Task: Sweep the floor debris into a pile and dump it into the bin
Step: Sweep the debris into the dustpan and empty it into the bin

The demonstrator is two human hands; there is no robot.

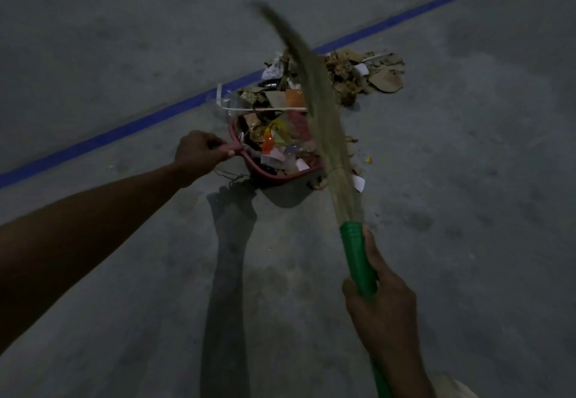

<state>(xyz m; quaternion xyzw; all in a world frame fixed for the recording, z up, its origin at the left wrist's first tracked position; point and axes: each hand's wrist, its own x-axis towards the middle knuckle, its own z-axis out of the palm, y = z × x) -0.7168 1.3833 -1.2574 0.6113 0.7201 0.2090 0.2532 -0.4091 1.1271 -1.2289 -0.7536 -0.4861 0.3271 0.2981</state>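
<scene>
Well, the person's left hand (pixel 199 151), at the middle left of the frame, had its fingers (pixel 217 143) curled round the pink handle (pixel 233 148) of a red dustpan (pixel 274 176). The dustpan stood on the grey floor (pixel 467 179) in the centre and was full of paper and plastic scraps. More debris (pixel 358 74) lay in a pile just behind it, beside a blue line (pixel 124 131) painted on the floor. The right hand (pixel 381 304), at the lower right, gripped the green handle (pixel 358 257) of a broom (pixel 314 101). Its bristles looked blurred and crossed over the right side of the dustpan. A dark shadow (pixel 227 273) lay on the floor below.
</scene>
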